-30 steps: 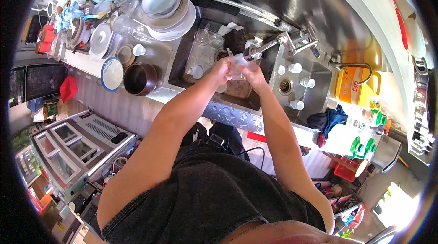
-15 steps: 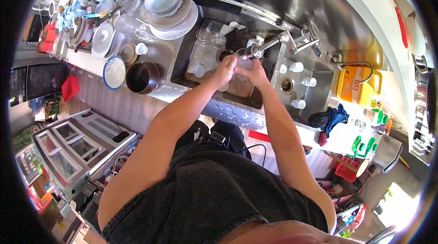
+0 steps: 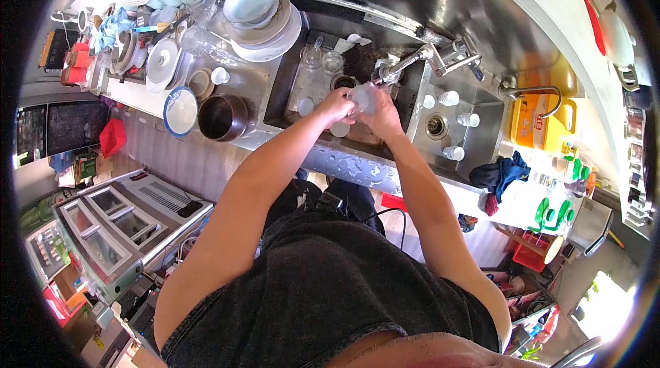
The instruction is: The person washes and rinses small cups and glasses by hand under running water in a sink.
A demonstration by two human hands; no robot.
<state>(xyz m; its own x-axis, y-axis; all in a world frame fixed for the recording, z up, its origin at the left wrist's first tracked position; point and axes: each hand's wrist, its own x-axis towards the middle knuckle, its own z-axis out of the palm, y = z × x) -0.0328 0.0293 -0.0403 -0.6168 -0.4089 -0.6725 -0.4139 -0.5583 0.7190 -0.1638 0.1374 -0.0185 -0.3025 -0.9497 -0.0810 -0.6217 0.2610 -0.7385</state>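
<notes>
Over the left sink basin [image 3: 292,96], a translucent cup [image 3: 360,98] is held between both hands, close below the faucet [image 3: 405,64]. My left hand [image 3: 337,108] has its fingers closed on the cup's left side, and my right hand [image 3: 382,117] grips it from the right. Glass cups [image 3: 333,62] and a dark cloth-like item [image 3: 359,60] lie further back in this basin. A small white cup [image 3: 306,106] rests left of my left hand. In the right basin [image 3: 474,141], several small white cups [image 3: 468,120] surround the drain.
Stacked bowls and plates [image 3: 268,31] stand behind the left basin's left edge. A dark pot [image 3: 223,117], a blue-rimmed bowl [image 3: 181,112] and a lid [image 3: 162,64] are further left. On the right are a yellow jug [image 3: 540,124] and a dark blue cloth [image 3: 510,172].
The cup has turned and shifted slightly left in my hands, which remain on it. The whole view has moved slightly, so the surroundings appear further right.
</notes>
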